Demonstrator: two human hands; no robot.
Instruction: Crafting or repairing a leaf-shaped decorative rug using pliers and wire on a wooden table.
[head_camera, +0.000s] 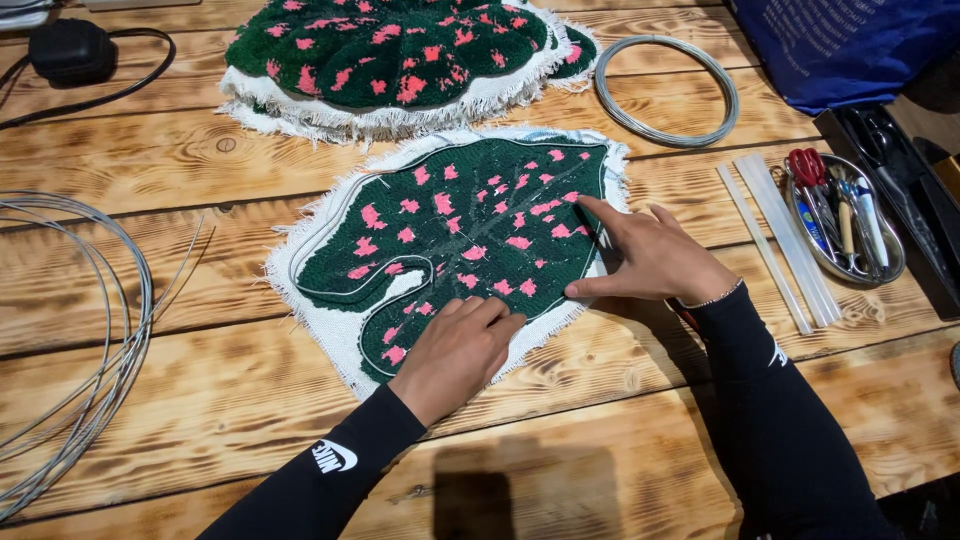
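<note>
A leaf-shaped tufted rug piece (460, 230), dark green with pink spots and a white frayed fabric border, lies flat on the wooden table (200, 160). A thin grey wire (330, 215) follows its outline. My left hand (455, 350) presses fingers down on the piece's near edge, by the wire. My right hand (650, 255) rests on the right edge, index finger stretched onto the green pile and thumb at the border. Neither hand grips anything.
A stack of similar leaf pieces (390, 60) lies behind. A wire coil (668, 90) sits at back right, loose wire loops (80, 340) at left. Clear glue sticks (785, 240), a metal tray of tools (845, 215), a blue bag (840, 45) and a black device (70, 50) lie around.
</note>
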